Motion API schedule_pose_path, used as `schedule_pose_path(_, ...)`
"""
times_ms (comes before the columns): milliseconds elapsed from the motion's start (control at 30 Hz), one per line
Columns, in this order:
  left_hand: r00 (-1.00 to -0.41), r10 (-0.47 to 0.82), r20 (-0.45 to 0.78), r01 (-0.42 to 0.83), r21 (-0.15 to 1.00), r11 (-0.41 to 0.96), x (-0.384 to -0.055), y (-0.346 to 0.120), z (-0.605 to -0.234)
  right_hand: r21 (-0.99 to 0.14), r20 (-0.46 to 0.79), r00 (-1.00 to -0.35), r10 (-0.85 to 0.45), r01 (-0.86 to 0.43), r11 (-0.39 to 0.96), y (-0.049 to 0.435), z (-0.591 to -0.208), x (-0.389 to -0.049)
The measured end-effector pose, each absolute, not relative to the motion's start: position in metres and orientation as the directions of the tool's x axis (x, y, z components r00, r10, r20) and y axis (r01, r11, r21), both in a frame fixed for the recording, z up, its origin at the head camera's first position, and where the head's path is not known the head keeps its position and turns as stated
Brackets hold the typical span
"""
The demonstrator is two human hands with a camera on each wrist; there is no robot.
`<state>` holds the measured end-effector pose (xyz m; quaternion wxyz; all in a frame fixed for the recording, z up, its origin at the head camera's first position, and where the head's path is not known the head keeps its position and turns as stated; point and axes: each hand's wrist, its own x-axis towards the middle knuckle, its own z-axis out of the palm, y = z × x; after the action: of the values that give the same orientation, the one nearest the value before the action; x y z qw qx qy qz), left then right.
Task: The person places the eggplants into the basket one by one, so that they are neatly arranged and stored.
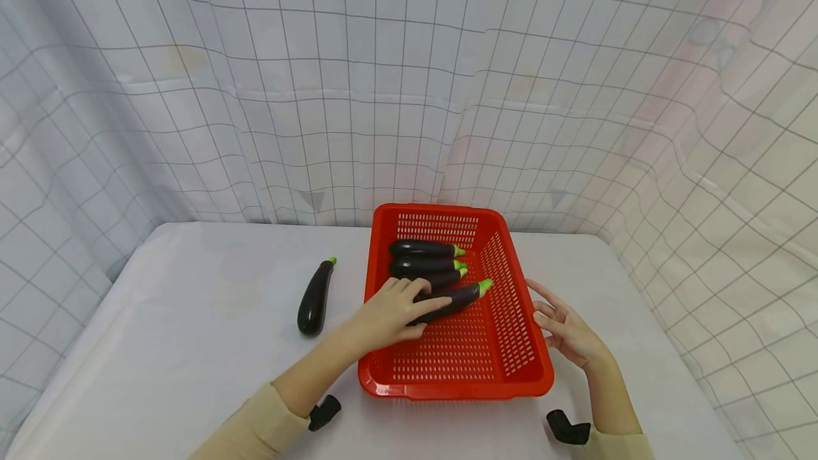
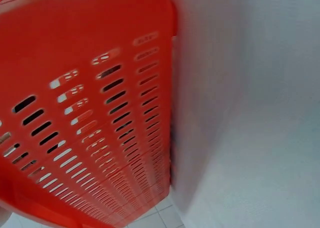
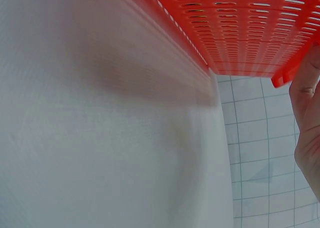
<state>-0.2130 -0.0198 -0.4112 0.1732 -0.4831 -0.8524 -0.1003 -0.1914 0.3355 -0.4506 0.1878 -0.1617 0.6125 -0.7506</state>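
Note:
A red slotted plastic basket (image 1: pixel 456 390) stands on the white table, with several dark eggplants lying crosswise in its far half, green stems to the right. Reaching over the basket's left side, my left hand (image 1: pixel 393 309) grips the nearest eggplant (image 1: pixel 463 296), thumb on the near side and fingers over its left end. My right hand (image 1: pixel 569 332) is at the basket's right rim, fingers loosely bent against the outside; in the right wrist view this hand (image 3: pixel 311 113) overlaps the basket's rim. The left wrist view is mostly filled by the basket's slotted side (image 2: pixel 115 118).
Another eggplant (image 1: pixel 314 300) lies on the table (image 1: pixel 211 346) left of the basket, stem pointing away. Black wrist-worn devices (image 1: pixel 567 428) show near both sleeves. A white gridded curtain (image 1: pixel 409 91) hangs behind the table and along both sides.

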Motion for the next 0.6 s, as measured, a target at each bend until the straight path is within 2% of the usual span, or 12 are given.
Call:
schedule_pose_path(167,-0.45,0.815,0.365,0.855,-0.087,0.511,-0.211,-0.016,-0.418,-0.981,0.016,-0.876,-0.482,0.078,-0.175,0.335,-0.45,-0.191)
schedule_pose_path(367,-0.454,0.844,0.285,0.848,-0.155,0.508,-0.209,-0.01,-0.421,-0.981,0.019,-0.875,-0.484,0.076,-0.177,0.334,-0.45,-0.191)
schedule_pose_path(600,-0.432,0.873,0.228,0.829,-0.28,0.483,-0.208,0.0,-0.425,-0.981,0.012,-0.876,-0.481,0.082,-0.174,0.335,-0.451,-0.192)
